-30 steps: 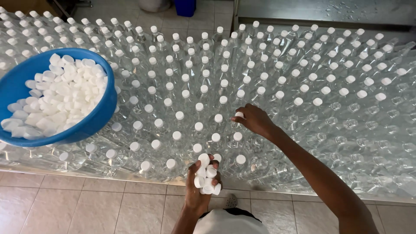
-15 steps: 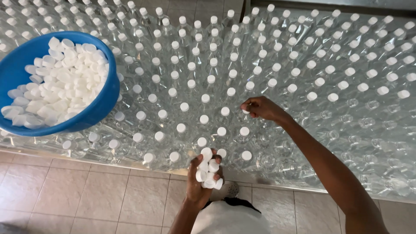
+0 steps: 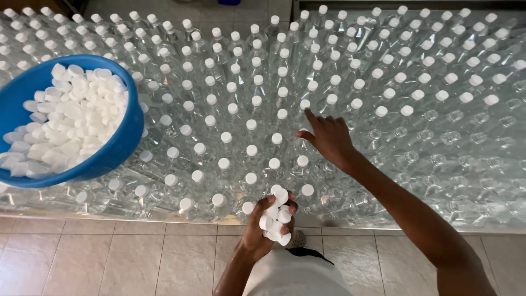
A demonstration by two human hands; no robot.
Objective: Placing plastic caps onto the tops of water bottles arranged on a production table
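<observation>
My left hand (image 3: 262,230) is closed around a handful of white bottle caps (image 3: 275,215), held at the near edge of a wide field of clear plastic bottles (image 3: 263,109). My right hand (image 3: 327,138) reaches out over the bottles with fingers spread, the index fingertip resting by a cap (image 3: 304,104) on a bottle top. Most bottles to the left and far side carry white caps. Bottles near my right arm (image 3: 449,137) stand uncapped.
A blue bowl (image 3: 118,151) full of loose white caps (image 3: 71,118) rests on the bottle tops at the left. Beige floor tiles (image 3: 109,257) run along the near edge of the bottles.
My right hand has moved a little farther out and to the right across the bottle tops. The left hand keeps its handful of caps in the same place.
</observation>
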